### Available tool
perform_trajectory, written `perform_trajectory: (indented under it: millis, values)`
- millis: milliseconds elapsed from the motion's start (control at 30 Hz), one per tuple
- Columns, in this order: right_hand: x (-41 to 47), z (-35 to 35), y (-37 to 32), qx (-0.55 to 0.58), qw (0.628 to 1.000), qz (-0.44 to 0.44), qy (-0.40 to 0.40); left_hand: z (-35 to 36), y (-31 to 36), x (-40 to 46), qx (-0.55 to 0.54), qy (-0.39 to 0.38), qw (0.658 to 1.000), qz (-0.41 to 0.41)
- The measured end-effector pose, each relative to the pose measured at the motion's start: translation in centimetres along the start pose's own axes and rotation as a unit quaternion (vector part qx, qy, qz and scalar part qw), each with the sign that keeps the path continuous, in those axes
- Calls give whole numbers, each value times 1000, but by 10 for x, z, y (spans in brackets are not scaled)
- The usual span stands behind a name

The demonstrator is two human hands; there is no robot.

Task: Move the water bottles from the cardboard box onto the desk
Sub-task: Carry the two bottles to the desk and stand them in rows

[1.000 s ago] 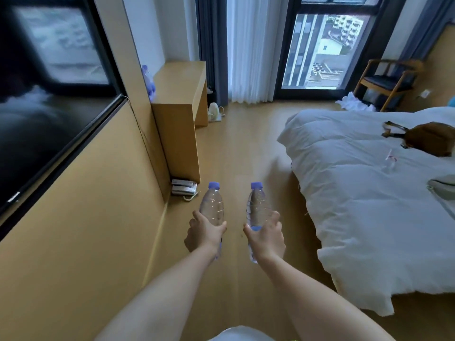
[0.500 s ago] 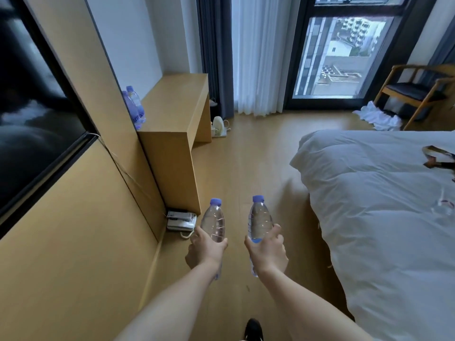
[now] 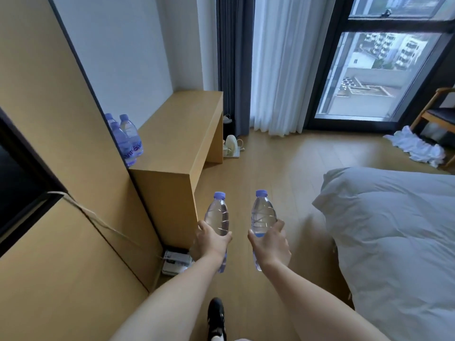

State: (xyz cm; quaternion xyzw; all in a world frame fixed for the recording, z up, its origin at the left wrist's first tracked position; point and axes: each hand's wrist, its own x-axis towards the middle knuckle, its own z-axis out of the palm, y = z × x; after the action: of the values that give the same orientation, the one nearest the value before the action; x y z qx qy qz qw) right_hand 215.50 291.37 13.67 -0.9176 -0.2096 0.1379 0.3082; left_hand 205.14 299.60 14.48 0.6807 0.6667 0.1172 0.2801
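**A:** Status on the hands?

**B:** Left hand [image 3: 211, 244] is wrapped round the lower middle of the left bottle [image 3: 218, 219], thumb on one side, fingers curled behind. Right hand [image 3: 269, 244] grips the right bottle [image 3: 262, 217] the same way, fingers curled round its lower half.

**A:** Orientation?

**B:** Both roughly upright, long axis running from base near the wrists up to the blue caps, caps pointing away from the person. Left one leans slightly right at the top, right one close to straight. They sit side by side, apart, not touching.

**A:** Where are they relative to the desk?

**B:** In the air over the wood floor [image 3: 283, 173], just off the desk's [image 3: 182, 124] near end panel, below the level of its top. Neither bottle touches the desk.

**A:** Anything on the desk?

**B:** A cluster of bottles on desk [image 3: 128, 139] at the near left corner of the top, against the wall panel. Upright, caps up. At least three; exact count hard to tell because they overlap.

**A:** Other stuff around?

**B:** Phone [image 3: 176, 263] on the floor at the foot of the desk's near end. Bed [image 3: 394, 230] with a white duvet on the right. One black shoe [image 3: 216, 316] at the bottom edge between the forearms. Cardboard box is out of frame.
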Motion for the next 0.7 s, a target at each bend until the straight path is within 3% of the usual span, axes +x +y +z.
perform_trajectory:
  millis: [433,700]
  values:
    - [206,66,-161,20,1000,7,-8,-26,118,249,-4,-4,999,44]
    - [304,115,-218,37,993,-48,-106,-17,134,352,-84,-34,995,-47]
